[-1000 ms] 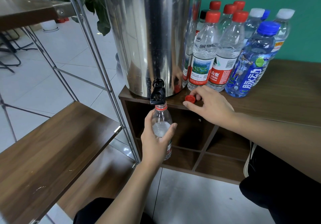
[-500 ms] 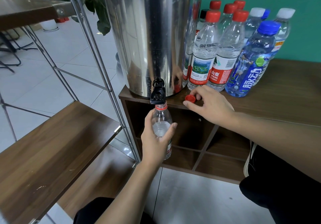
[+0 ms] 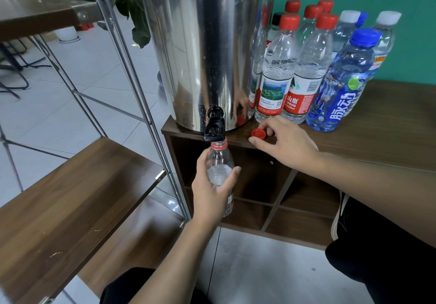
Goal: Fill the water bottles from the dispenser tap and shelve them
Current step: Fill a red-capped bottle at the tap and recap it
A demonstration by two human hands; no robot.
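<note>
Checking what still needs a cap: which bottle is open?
The bottle gripped by the left hand under the tap; those on the cabinet top are capped.

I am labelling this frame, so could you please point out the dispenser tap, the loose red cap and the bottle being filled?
dispenser tap (image 3: 214, 128), head view, on its black body.
loose red cap (image 3: 258, 133), head view, on its top.
bottle being filled (image 3: 219, 156), head view, on its clear shoulder.

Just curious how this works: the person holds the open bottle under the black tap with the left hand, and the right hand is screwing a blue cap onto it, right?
Not quite. In the head view the left hand holds the open bottle under the black tap, but the right hand rests on the cabinet top, fingers pinching a loose red cap there.
</note>
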